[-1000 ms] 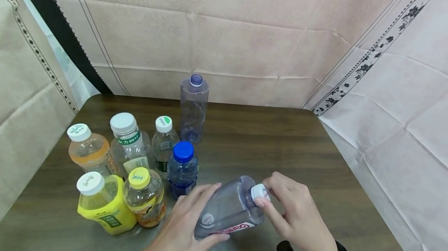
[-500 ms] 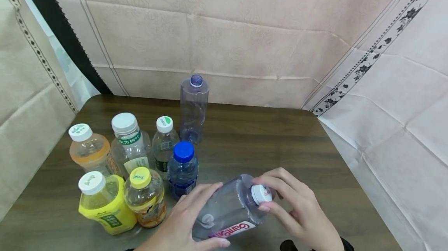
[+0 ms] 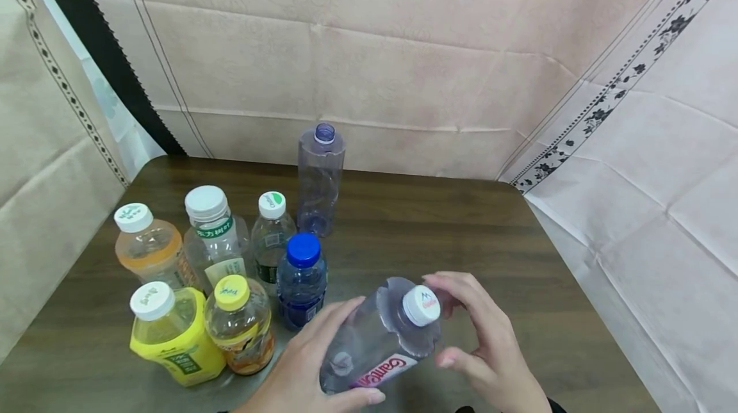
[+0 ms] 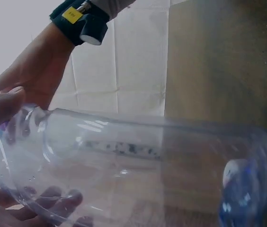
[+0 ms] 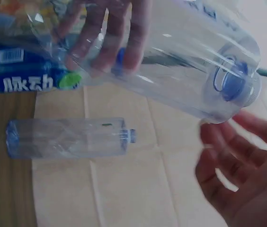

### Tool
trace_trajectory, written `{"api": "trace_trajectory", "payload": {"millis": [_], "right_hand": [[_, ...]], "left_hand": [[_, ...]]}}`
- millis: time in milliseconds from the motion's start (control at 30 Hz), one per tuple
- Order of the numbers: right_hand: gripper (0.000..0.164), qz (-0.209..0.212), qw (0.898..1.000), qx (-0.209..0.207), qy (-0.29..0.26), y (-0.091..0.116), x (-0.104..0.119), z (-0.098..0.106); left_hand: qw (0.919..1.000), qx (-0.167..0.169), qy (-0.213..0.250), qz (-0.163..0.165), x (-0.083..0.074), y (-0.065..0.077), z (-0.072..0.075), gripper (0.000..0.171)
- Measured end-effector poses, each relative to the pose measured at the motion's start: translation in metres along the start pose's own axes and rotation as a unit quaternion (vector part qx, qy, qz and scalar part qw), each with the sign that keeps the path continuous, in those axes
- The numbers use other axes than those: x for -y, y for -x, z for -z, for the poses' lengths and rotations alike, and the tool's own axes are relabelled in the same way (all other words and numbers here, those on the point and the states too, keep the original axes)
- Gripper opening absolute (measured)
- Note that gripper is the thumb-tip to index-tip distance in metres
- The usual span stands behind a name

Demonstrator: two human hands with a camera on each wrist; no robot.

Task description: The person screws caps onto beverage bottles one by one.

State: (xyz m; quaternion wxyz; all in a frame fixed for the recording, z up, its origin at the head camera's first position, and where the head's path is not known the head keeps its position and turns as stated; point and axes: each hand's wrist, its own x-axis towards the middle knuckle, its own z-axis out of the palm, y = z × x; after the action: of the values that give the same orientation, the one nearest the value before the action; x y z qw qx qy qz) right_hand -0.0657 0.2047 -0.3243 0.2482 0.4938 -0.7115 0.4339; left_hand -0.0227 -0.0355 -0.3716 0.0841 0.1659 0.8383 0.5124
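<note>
My left hand (image 3: 314,362) grips a clear, bluish plastic bottle (image 3: 363,342) round its body, above the table and tilted, with the neck up and to the right. A red-and-white label strip (image 3: 383,369) runs along its near side. On the neck sits a white cap (image 3: 421,305). Beside the cap is my right hand (image 3: 490,342), fingers and thumb parted and loosely bent, with the cap free of them. Through the bottle, the right wrist view shows the left fingers (image 5: 136,35) wrapped round it; there the right hand (image 5: 247,165) is near the neck end.
A tall uncapped bluish bottle (image 3: 321,182) stands at the table's back. To the left cluster several capped bottles, among them a blue-capped one (image 3: 302,285), a yellow-capped one (image 3: 239,330) and a yellow-wrapped one (image 3: 175,336). Patterned cloth (image 3: 375,67) hangs behind the brown table (image 3: 461,234).
Earlier my right hand pinched the white cap, its fingers shifting round it; now it has let go and opened out to the right. The bottle's cap end has turned toward the head camera.
</note>
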Motion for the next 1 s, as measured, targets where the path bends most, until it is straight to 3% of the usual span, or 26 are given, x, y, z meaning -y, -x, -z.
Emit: {"api": "trace_trajectory", "payload": {"millis": [100, 200, 367, 533, 667, 733, 833, 933, 1000], "right_hand": [[0.086, -0.026, 0.999, 0.027, -0.016, 0.01, -0.004, -0.009], [0.089, -0.062, 0.997, 0.049, -0.022, 0.02, -0.005, -0.021], [0.082, -0.105, 0.994, 0.018, 0.005, 0.028, -0.004, -0.027], [0.082, -0.14, 0.99, 0.009, 0.013, 0.024, -0.006, -0.019], [0.086, -0.179, 0.984, -0.003, 0.008, 0.017, -0.017, -0.008], [0.088, -0.201, 0.979, -0.005, 0.019, 0.011, -0.026, -0.004], [0.089, -0.22, 0.975, 0.004, 0.035, 0.0, -0.045, -0.004], [0.087, -0.226, 0.974, 0.015, 0.032, -0.012, -0.065, -0.012], [0.085, -0.227, 0.973, 0.02, 0.019, -0.019, -0.079, -0.021]], "left_hand": [[0.9992, -0.012, 0.029, 0.025, -0.001, 0.0, 0.001, 0.086], [0.9988, -0.023, 0.035, 0.023, -0.002, -0.002, 0.001, 0.088], [0.9992, -0.016, 0.036, 0.001, -0.003, -0.008, -0.002, 0.091], [0.9991, 0.003, 0.04, 0.014, -0.001, -0.01, -0.001, 0.096], [0.9991, -0.034, 0.017, 0.019, 0.007, -0.004, -0.001, 0.087], [0.9978, -0.066, -0.008, 0.001, 0.013, -0.001, -0.003, 0.075], [0.9934, -0.088, -0.046, -0.058, 0.024, 0.002, -0.006, 0.059], [0.9924, -0.047, -0.051, -0.102, 0.033, 0.002, -0.009, 0.048], [0.9946, 0.007, -0.038, -0.096, 0.037, 0.0, -0.009, 0.046]]}}
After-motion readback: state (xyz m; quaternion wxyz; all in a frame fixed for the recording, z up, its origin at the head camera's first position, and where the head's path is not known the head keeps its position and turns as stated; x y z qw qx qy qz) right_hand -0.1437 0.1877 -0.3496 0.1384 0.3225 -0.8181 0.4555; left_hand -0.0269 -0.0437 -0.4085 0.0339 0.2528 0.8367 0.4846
